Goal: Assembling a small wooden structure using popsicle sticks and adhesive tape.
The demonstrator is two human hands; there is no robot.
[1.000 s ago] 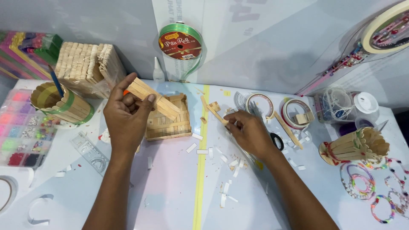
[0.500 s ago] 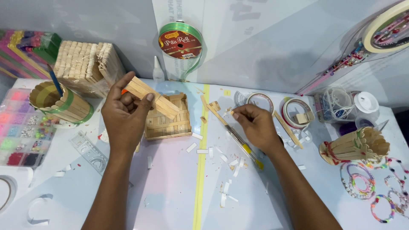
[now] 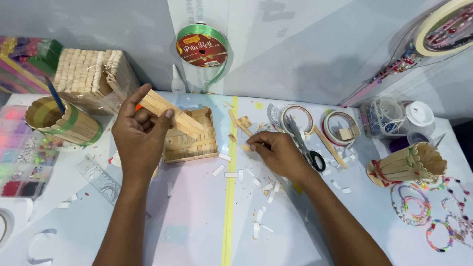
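Observation:
My left hand (image 3: 140, 135) grips a flat panel of glued wooden craft sticks (image 3: 175, 114), tilted above an open square stick tray (image 3: 191, 143) on the table. My right hand (image 3: 278, 153) rests on the table right of the yellow centre stripe (image 3: 229, 197), fingertips pinched at a small wooden stick piece (image 3: 246, 147); whether it holds the piece I cannot tell. Short stick offcuts (image 3: 239, 120) lie just beyond it. Black-handled scissors (image 3: 303, 145) lie right beside that hand.
A stick-built pen cup (image 3: 61, 120) and a stick box (image 3: 91, 79) stand at left, by a bead organiser (image 3: 19, 152) and a clear ruler (image 3: 98, 177). Tape rolls (image 3: 340, 125), a stick basket (image 3: 406, 165), bead bracelets (image 3: 433, 212) lie right. A green ribbon spool (image 3: 202, 49) hangs behind.
My right hand has slid left along the table toward the yellow stripe and the small stick pieces. The left hand keeps the stick panel almost still.

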